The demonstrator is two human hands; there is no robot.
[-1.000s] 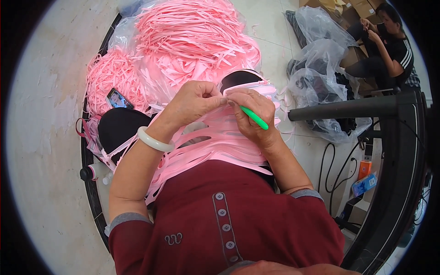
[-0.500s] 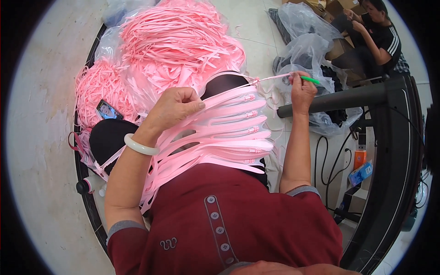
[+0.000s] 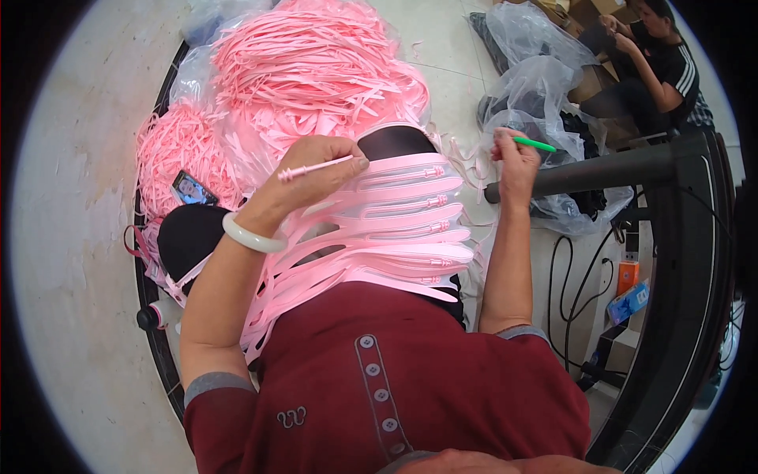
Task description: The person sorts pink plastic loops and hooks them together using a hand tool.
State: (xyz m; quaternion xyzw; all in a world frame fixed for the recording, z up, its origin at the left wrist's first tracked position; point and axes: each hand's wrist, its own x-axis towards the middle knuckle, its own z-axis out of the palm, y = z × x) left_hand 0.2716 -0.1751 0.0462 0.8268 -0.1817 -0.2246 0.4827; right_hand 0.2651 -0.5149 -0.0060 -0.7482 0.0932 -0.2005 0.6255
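Between the thumb and fingers of my left hand [image 3: 320, 170] is a short narrow pink strip with a knobbed end [image 3: 298, 171]. My right hand [image 3: 517, 166] is raised apart from it at the right, fingers closed around a slim green pen-like tool [image 3: 535, 144]; its working end is hidden by the fingers. Across my lap lie several long pink zipper-like strips [image 3: 410, 186], side by side, with small knobbed pulls [image 3: 433, 171] near their right ends. Their left ends trail beneath my left forearm.
Large heaps of pink strips [image 3: 308, 55] in clear plastic lie ahead. A phone [image 3: 193, 189] rests at left, above a bottle [image 3: 158, 314]. At right are a black metal frame [image 3: 600, 167], cables [image 3: 564, 276], plastic bags [image 3: 529, 87], small boxes [image 3: 628, 302] and a seated person [image 3: 659, 67].
The narrow pink length stretched between my hands is no longer taut. A short knobbed strip now shows in my left hand, and my right hand keeps the green tool.
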